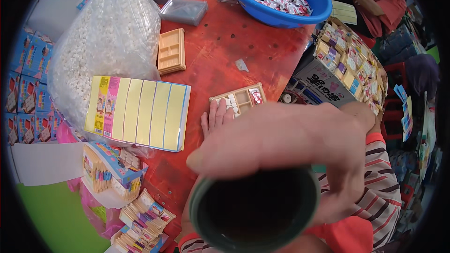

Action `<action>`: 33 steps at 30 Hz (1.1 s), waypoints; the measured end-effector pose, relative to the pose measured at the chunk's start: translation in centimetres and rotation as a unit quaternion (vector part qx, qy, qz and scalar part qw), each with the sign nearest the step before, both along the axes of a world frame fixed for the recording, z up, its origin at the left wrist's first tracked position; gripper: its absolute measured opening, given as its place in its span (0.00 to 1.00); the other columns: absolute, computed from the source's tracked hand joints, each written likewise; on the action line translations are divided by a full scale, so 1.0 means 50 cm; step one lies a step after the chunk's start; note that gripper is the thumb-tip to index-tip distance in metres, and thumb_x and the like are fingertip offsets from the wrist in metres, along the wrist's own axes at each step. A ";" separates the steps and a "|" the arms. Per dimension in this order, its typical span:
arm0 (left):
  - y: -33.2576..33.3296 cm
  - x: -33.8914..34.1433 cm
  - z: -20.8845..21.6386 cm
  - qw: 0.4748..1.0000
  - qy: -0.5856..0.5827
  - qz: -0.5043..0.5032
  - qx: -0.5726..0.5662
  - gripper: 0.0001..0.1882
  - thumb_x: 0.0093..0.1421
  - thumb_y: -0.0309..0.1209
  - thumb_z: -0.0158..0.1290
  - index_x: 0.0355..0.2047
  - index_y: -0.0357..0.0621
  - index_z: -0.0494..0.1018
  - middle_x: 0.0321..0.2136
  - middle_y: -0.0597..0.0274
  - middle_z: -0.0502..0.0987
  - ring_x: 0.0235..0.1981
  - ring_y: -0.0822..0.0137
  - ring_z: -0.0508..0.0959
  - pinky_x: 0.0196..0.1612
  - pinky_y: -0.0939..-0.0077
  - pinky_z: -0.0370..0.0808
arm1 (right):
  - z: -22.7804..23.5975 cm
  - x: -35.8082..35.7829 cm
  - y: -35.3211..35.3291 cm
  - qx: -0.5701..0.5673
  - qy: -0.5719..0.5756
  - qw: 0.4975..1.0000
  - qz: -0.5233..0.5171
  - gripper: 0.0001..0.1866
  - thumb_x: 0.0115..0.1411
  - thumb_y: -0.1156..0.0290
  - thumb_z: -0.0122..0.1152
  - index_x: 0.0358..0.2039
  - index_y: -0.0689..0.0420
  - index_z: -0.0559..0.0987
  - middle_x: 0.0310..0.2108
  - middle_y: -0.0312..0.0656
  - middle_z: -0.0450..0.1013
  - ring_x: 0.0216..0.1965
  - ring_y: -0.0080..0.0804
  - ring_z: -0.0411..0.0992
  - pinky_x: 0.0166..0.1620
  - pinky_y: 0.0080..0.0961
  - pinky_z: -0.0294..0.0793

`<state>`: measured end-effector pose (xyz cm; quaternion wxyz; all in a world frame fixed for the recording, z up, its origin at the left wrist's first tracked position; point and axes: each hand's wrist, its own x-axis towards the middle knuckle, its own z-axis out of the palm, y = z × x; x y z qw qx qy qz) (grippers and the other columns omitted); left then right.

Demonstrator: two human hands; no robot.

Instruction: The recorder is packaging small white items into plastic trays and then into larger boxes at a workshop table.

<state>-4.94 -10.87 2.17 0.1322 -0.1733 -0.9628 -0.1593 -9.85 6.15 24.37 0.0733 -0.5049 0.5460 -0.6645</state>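
Observation:
Close to the camera, my right hand (290, 135) is wrapped round a dark green cup (198, 215). The cup is tipped so that its round mouth and dark inside show; whether liquid is in it I cannot make out. Behind it, my left hand (216, 113) lies with fingers stretched over a beige compartment tray (243, 97) on the red table. White pieces (231, 101) sit in the tray by those fingertips, and a silver and red sachet (256, 96) fills its far right compartment. The raised right hand hides most of the left hand and the tray's near side.
A big clear bag of white pieces (108, 32) and yellow label sheets (143, 112) lie left. An unfilled beige tray (171, 51) stands beyond. A blue basin (281, 17) holds sachets; a carton (323, 82) of packed trays stands right. Another person (375, 4) sits across.

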 end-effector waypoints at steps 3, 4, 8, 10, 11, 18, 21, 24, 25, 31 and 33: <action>-0.034 0.020 0.013 0.999 -0.017 0.028 -0.001 0.23 0.58 0.39 0.56 0.51 0.42 0.69 0.61 0.52 0.64 0.64 0.54 0.61 0.62 0.48 0.59 | -0.052 -0.025 -0.019 0.009 -0.051 0.998 0.043 0.47 0.48 0.71 0.73 0.62 0.75 0.56 0.59 0.59 0.63 0.58 0.43 0.67 0.60 0.36 0.66; -0.029 0.019 0.019 0.999 -0.022 0.022 0.008 0.23 0.57 0.38 0.56 0.51 0.42 0.69 0.60 0.52 0.64 0.64 0.53 0.62 0.61 0.48 0.59 | -0.056 -0.034 -0.008 0.037 -0.081 0.995 0.034 0.50 0.47 0.73 0.73 0.64 0.74 0.51 0.61 0.57 0.60 0.61 0.40 0.65 0.61 0.34 0.64; -0.015 0.022 0.024 0.998 -0.027 0.001 0.049 0.24 0.55 0.34 0.56 0.52 0.41 0.68 0.58 0.49 0.66 0.63 0.49 0.62 0.60 0.46 0.58 | -0.160 -0.088 -0.011 0.069 -0.122 0.982 -0.129 0.47 0.45 0.79 0.72 0.64 0.65 0.56 0.60 0.46 0.64 0.61 0.31 0.63 0.63 0.30 0.61; -0.017 0.027 0.020 0.997 -0.021 0.005 0.070 0.22 0.54 0.31 0.55 0.49 0.41 0.68 0.58 0.48 0.65 0.63 0.47 0.60 0.62 0.46 0.54 | -0.208 -0.131 -0.029 0.071 -0.142 0.967 -0.199 0.46 0.46 0.76 0.72 0.64 0.62 0.58 0.57 0.43 0.66 0.59 0.29 0.64 0.63 0.28 0.61; -0.017 0.029 0.022 0.997 -0.010 0.005 0.073 0.22 0.54 0.31 0.55 0.49 0.41 0.68 0.58 0.48 0.65 0.63 0.47 0.60 0.62 0.46 0.54 | -0.232 -0.153 -0.034 0.071 -0.131 0.968 -0.200 0.46 0.46 0.76 0.72 0.64 0.62 0.58 0.57 0.43 0.66 0.59 0.29 0.64 0.63 0.28 0.61; -0.022 0.027 0.024 0.998 0.003 0.010 0.057 0.25 0.52 0.33 0.58 0.50 0.40 0.69 0.59 0.50 0.65 0.64 0.50 0.61 0.60 0.44 0.58 | -0.410 -0.349 -0.066 0.090 -0.051 0.916 -0.388 0.46 0.44 0.72 0.72 0.63 0.62 0.59 0.53 0.47 0.68 0.56 0.36 0.67 0.60 0.30 0.64; -0.020 0.022 0.025 0.998 0.006 0.007 0.059 0.24 0.52 0.33 0.58 0.50 0.40 0.69 0.59 0.50 0.65 0.64 0.50 0.60 0.60 0.44 0.58 | -0.423 -0.396 -0.071 0.101 -0.037 0.895 -0.432 0.46 0.45 0.71 0.72 0.63 0.63 0.60 0.55 0.47 0.67 0.57 0.34 0.66 0.61 0.28 0.62; -0.019 0.018 0.026 0.998 0.009 0.009 0.056 0.24 0.53 0.33 0.58 0.50 0.40 0.69 0.59 0.50 0.65 0.64 0.50 0.60 0.60 0.44 0.58 | -0.429 -0.436 -0.080 0.117 -0.052 0.869 -0.478 0.46 0.44 0.68 0.72 0.63 0.63 0.61 0.56 0.50 0.66 0.58 0.39 0.65 0.62 0.30 0.62; -0.019 0.018 0.025 0.998 0.010 0.009 0.056 0.24 0.53 0.33 0.58 0.50 0.40 0.69 0.59 0.50 0.65 0.64 0.50 0.60 0.60 0.44 0.58 | -0.430 -0.445 -0.081 0.130 -0.051 0.855 -0.499 0.47 0.43 0.67 0.72 0.63 0.63 0.61 0.57 0.51 0.65 0.59 0.41 0.65 0.62 0.31 0.61; -0.018 0.028 0.028 0.998 -0.007 0.009 0.064 0.23 0.53 0.32 0.57 0.49 0.41 0.69 0.59 0.49 0.64 0.64 0.50 0.60 0.62 0.46 0.55 | -0.446 -0.473 -0.084 0.130 -0.065 0.831 -0.537 0.50 0.43 0.64 0.72 0.65 0.61 0.58 0.61 0.56 0.61 0.62 0.50 0.60 0.64 0.35 0.58; -0.018 0.031 0.028 0.998 0.002 0.009 0.058 0.25 0.52 0.33 0.58 0.50 0.39 0.69 0.59 0.50 0.65 0.64 0.50 0.60 0.60 0.44 0.58 | -0.443 -0.473 -0.085 0.127 -0.084 0.834 -0.530 0.50 0.43 0.63 0.71 0.65 0.60 0.57 0.62 0.56 0.60 0.63 0.49 0.59 0.65 0.35 0.58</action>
